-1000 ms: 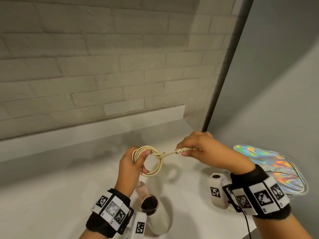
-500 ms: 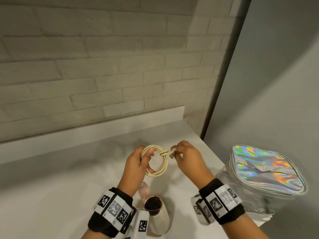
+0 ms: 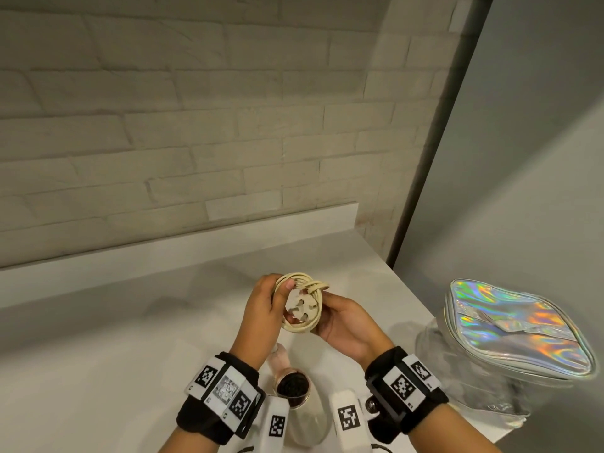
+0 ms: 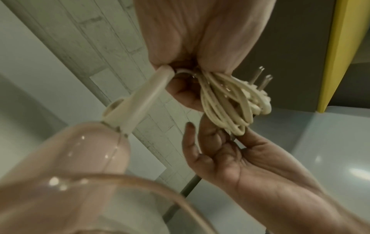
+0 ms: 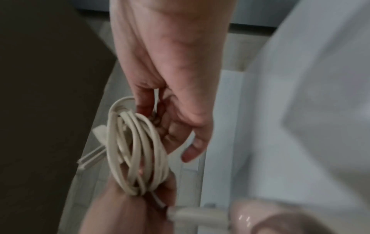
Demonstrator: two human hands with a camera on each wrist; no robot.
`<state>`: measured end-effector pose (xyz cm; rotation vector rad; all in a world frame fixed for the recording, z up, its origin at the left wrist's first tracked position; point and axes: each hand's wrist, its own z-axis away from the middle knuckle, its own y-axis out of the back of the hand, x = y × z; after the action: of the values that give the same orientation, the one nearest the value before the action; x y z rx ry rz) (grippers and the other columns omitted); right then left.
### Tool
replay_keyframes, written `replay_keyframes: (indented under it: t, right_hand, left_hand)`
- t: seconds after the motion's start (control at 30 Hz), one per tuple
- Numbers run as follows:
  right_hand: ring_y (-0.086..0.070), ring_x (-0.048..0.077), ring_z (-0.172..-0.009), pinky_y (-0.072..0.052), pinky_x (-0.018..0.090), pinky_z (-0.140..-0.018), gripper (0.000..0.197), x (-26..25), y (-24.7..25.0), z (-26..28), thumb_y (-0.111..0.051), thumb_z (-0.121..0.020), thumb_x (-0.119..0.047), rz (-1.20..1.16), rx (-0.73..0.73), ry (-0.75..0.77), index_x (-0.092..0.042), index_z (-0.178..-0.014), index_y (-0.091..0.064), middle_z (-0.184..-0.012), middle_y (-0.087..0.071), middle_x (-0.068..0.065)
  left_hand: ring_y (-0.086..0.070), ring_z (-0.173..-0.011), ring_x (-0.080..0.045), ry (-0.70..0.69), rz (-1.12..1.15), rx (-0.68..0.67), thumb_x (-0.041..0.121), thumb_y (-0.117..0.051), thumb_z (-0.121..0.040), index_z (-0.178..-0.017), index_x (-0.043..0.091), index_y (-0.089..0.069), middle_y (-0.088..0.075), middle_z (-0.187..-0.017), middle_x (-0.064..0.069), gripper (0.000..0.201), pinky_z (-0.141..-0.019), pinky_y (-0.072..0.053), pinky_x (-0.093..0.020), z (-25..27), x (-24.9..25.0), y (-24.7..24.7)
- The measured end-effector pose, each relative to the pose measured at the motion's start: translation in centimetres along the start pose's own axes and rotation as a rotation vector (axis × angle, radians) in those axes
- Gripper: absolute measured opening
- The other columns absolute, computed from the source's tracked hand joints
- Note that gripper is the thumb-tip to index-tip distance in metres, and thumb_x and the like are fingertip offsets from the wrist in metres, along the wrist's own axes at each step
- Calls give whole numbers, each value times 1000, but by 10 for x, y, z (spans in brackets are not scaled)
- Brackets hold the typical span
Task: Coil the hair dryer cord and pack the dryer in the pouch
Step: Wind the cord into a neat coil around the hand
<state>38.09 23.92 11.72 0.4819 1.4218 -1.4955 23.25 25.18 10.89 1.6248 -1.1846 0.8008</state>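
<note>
White countertop (image 3: 98, 371) against a pale brick wall (image 3: 163, 125). An iridescent pouch (image 3: 510, 325) with clear sides stands at its right edge.

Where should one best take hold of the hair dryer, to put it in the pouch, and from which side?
Probably by its pink body, from the right: the right hand is loose under the coil, while the left hand grips the coil. The dryer hangs nozzle-down from its cord, so the round body is exposed. The pouch stands to the right.
</note>
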Motion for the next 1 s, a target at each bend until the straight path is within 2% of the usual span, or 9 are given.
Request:
replay_keyframes:
  t: [0.13,0.3,0.4,0.5,0.6,0.7,0.8,0.9,1.0]
  right_hand:
    - [-59,31,-102,-41,46,-99,40,-2,0,0,-47,-80,-16,-104,-68,-66,-4,-117,-58,-114,-61,18]
    - [-60,22,-96,-44,31,-82,34,-9,-10,5,-61,-79,-31,208,-107,-65,-18,-110,-59,-99,-65,2]
    - [-63,17,-81,-48,26,-68,15,-14,-21,1,-64,-80,-15,428,34,-24,-21,-92,-58,-79,-65,-4]
    - [-59,22,-90,-51,38,-81,26,-26,-22,6,-58,-80,-7,543,-24,-98,-21,-101,-52,-90,-59,4]
    - [-57,22,-95,-49,30,-81,28,-31,-26,20,-45,-89,-3,714,-81,-110,-19,-111,-50,-103,-59,8]
    - [-58,12,-77,-47,20,-72,40,-22,-24,31,-42,-89,-2,1001,-13,66,-16,-127,-44,-92,-65,7]
    - [-51,9,-64,-41,28,-60,41,-12,-18,47,-42,-89,-10,1522,65,395,-28,-124,-31,-84,-63,1]
    - [-52,16,-86,-34,27,-70,32,1,-15,57,-42,-89,-15,1761,66,603,-27,-119,-38,-104,-61,0]
    - [-40,11,-113,-37,27,-91,61,22,-11,62,-60,-81,-46,1584,-134,406,-31,-131,-30,-131,-41,-8]
  left_hand:
    - [-58,-79,-4,2,-18,64,22,-47,-93,-81,30,-55,-61,-81,8,17,-64,-38,-4,-1,1,-2]
    - [-58,-69,3,12,-20,106,23,-44,-95,-92,17,-58,-61,-79,9,15,-55,-40,-6,1,2,-5]
    - [-61,-69,-1,30,15,89,22,-45,-94,-94,17,-58,-63,-80,9,14,-53,-43,-8,1,5,-7]
    - [-62,-59,-13,64,61,89,23,-46,-94,-93,21,-57,-63,-79,4,11,-52,-46,-17,-1,4,-2]
    - [-61,-49,-8,135,119,133,24,-45,-94,-92,20,-55,-58,-73,-2,11,-47,-47,-19,-2,-1,9]
    - [-61,-45,-7,176,167,125,24,-44,-94,-92,18,-57,-54,-70,-4,14,-44,-47,-17,-3,-3,17]
    - [-59,-48,-1,175,161,140,24,-43,-95,-89,17,-58,-53,-69,-4,17,-45,-44,-11,-3,-5,22]
    - [-59,-50,-8,198,217,145,25,-42,-95,-85,22,-56,-50,-71,-6,18,-46,-48,-15,-1,-4,22]
    - [-58,-54,-11,268,343,114,25,-41,-96,-90,19,-55,-46,-73,-4,17,-51,-51,-24,0,-3,18]
